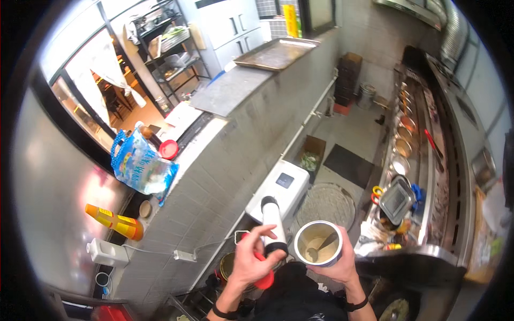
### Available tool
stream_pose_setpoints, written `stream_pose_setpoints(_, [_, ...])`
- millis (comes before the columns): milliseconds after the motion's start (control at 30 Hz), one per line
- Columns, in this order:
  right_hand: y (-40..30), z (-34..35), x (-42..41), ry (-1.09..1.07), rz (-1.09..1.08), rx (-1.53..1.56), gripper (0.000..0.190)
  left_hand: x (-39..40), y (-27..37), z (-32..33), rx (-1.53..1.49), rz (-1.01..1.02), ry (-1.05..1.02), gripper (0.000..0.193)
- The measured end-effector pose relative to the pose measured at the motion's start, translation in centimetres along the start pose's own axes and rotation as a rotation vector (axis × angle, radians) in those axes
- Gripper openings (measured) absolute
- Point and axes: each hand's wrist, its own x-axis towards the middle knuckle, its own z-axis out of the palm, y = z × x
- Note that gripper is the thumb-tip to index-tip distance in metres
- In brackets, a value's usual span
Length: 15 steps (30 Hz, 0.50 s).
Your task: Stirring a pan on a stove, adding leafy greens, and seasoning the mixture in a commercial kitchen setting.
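Observation:
My right hand (341, 263) holds a white round tub (298, 246) with its mouth facing up. Pale powder (319, 244) lies inside it, and a metal spoon (324, 245) rests in the powder. To the left, my left hand (253, 261) has its thumb and fingers curled around a red plastic lid (264, 281), partly hidden by the palm. A white cylinder with black ends (274, 220) shows just beyond the left fingers; whether they touch it I cannot tell.
On the ledge at left are a blue printed plastic bag (138, 164), a red lid (168, 149) and a yellow bottle (116, 222). A metal tray (277, 54) rests farther along the wall. At right, a counter holds a row of metal pots (402, 147) and a clear-lidded container (396, 200).

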Motion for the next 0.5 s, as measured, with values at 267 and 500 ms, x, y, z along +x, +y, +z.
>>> stream_pose_setpoints(267, [-1.1, 9.2, 13.4, -0.413, -0.22, 0.141, 0.093, 10.0, 6.0, -5.0, 0.493, 0.386, 0.34, 0.018])
stream_pose_setpoints(500, [0.7, 15.2, 19.5, -0.912, -0.083, 0.31, 0.09, 11.9, 3.4, -9.1, 0.559, -0.05, 0.169, 0.015])
